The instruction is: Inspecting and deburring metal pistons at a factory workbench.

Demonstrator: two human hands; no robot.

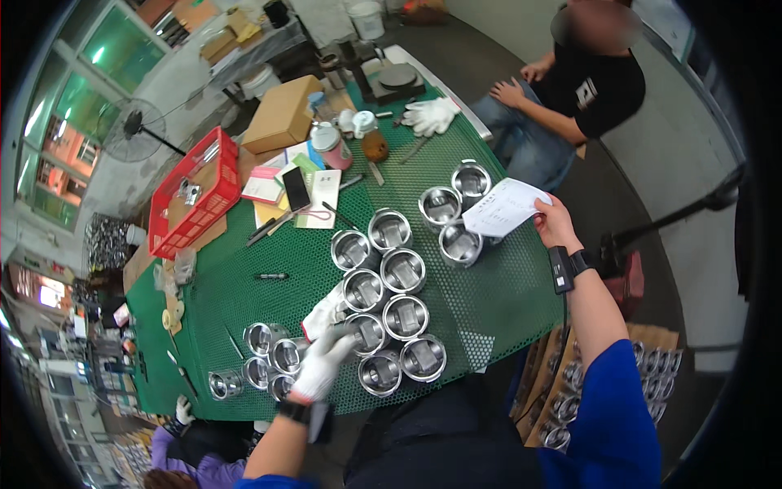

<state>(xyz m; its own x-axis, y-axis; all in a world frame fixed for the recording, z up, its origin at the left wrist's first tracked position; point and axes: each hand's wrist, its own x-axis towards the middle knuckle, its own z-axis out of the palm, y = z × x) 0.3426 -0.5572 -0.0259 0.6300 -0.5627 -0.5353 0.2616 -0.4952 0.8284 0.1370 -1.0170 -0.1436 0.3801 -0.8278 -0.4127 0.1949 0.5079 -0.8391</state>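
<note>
My right hand (555,222), bare, pinches the edge of a white sheet of paper (505,208) with writing on it, held over the table's right side. Under and beside the sheet stand several silver metal pistons (460,244). My left hand (319,368) wears a white glove, its blurred fingers stretched toward a piston (364,333) in the middle cluster; whether they touch it I cannot tell. More pistons (406,317) stand in two close rows there. Left of my glove is a smaller group of pistons (259,338). A loose white glove (326,310) lies behind my left hand.
The green table (220,293) holds a red crate (195,196), a cardboard box (282,114), notebooks with a phone (296,188), cups (330,145) and a dial stand (391,77). A person in black (603,90) sits far right; a purple-sleeved person (199,469) is at lower left.
</note>
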